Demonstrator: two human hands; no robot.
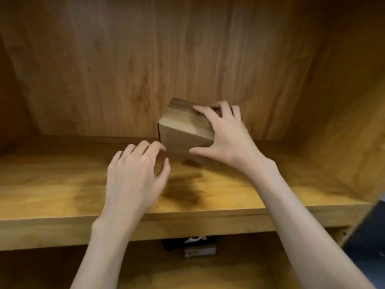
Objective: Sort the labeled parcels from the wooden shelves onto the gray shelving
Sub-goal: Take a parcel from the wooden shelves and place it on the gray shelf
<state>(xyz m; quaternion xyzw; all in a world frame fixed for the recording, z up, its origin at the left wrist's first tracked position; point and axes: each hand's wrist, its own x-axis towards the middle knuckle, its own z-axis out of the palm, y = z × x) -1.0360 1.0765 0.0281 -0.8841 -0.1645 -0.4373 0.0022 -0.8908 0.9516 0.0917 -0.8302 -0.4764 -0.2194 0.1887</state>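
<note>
Two bare forearms reach from the camera into a wooden shelf [62,184], toward its back edge near the middle. There the right hand [229,138] clamps a small taped cardboard parcel [181,130], fingers over the top and thumb under the front, tilting it off the board, seemingly to lift it out. The left hand [133,172], curled and holding nothing, touches the parcel's lower left corner, likely steadying it. No label is readable; a dark parcel [187,243] below shows indistinct print.

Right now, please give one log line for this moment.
step: pick box | right hand: grips box | left hand: near box, holds nothing | box: tilted on shelf
</note>
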